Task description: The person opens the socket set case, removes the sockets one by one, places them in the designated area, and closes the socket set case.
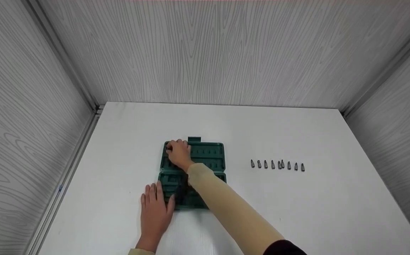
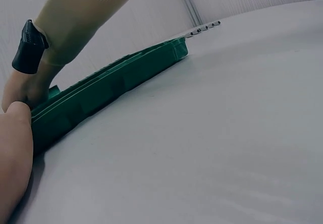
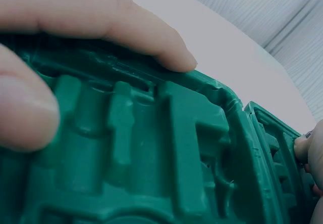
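A green plastic case (image 1: 208, 156) lies unfolded on the white table, with moulded slots in both halves. My right hand (image 1: 180, 154) is at the far left corner of its far half. In the right wrist view, one finger (image 3: 166, 47) rests along the case's rim (image 3: 212, 85); the thumb (image 3: 25, 105) stands apart over the slots, and nothing shows between them. My left hand (image 1: 156, 209) lies with fingers extended at the near half's left edge, its thumb at the case's near edge. Several small grey metal bits (image 1: 273, 164) stand in a row to the right.
Pale wood-grain panels (image 1: 190, 53) enclose the white table (image 1: 119, 141) at the back and on both sides. A black device (image 2: 31, 47) is worn on the right wrist. The right forearm (image 1: 233, 205) crosses over the case's near half and hides part of it.
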### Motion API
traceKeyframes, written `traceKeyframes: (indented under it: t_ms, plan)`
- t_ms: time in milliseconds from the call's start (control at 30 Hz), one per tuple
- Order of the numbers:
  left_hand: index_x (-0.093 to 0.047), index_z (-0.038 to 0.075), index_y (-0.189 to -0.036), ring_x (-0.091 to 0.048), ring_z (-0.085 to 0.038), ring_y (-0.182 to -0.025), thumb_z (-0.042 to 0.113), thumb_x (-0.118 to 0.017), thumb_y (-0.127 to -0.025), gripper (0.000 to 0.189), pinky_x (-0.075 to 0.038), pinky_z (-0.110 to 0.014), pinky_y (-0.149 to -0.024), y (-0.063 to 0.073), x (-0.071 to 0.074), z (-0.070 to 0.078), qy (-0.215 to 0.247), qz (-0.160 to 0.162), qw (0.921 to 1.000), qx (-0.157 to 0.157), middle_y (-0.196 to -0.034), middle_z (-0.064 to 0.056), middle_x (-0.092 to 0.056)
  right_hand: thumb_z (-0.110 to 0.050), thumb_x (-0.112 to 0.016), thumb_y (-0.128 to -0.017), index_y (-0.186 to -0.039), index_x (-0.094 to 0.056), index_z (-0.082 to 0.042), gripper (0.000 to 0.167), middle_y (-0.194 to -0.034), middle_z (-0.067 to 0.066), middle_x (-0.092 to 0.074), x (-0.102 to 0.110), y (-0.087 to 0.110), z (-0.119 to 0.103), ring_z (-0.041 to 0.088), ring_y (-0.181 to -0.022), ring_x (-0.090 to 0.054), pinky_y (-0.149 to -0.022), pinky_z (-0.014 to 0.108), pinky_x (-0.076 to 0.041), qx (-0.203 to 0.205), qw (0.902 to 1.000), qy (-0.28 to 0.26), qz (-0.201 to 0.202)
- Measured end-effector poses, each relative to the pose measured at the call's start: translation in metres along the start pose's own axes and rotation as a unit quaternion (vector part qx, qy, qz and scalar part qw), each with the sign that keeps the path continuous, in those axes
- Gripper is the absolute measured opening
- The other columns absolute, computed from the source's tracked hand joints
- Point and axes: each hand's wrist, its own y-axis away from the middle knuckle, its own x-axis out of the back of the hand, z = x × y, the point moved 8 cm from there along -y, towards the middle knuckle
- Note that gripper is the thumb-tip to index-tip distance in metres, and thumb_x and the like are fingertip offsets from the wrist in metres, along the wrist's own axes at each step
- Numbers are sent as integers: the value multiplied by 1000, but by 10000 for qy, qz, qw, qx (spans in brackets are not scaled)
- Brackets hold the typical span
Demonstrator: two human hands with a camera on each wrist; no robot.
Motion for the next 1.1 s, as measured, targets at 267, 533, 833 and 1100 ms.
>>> traceKeyframes:
  t_ms: [267, 533, 833, 1100]
  plan:
    - [-27, 0, -144, -18, -37, -136, 56, -33, -94, 76, -11, -53, -108, 2, -1, 0, 53, -43, 10000, 69, -142, -24, -32, -29, -52, -96, -107, -58, -15, 19, -99, -3, -56, 1, 0, 4, 14, -92, -44, -85, 34, -33, -10, 9979, -611, 223]
    - [-29, -1, -144, -21, -38, -135, 54, -36, -94, 74, -14, -53, -107, 1, 4, 2, 0, 145, 9999, -77, -140, -26, -35, -26, -53, -95, -105, -58, -12, 17, -94, -4, -56, 16, 6, 5, 13, -89, -45, -81, 33, -35, 473, 9922, -1037, 495]
    - [-26, -1, -145, -18, -39, -136, 55, -33, -95, 76, -12, -54, -107, 1, 3, 1, -38, -42, 9999, -99, -142, -27, -32, -20, -55, -95, -101, -58, -8, 14, -94, 2, -57, 39, 29, 15, 14, -87, -52, -92, 34, -36, 1001, 9833, -1285, 817]
    - [-26, -1, -145, -17, -40, -136, 54, -35, -95, 75, -12, -54, -107, 1, 1, 3, 75, 65, 9999, -130, -141, -27, -32, -22, -56, -94, -101, -58, -9, 14, -94, 1, -57, 56, 50, 32, 13, -84, -52, -87, 34, -42, 1040, 9776, -1663, 765]
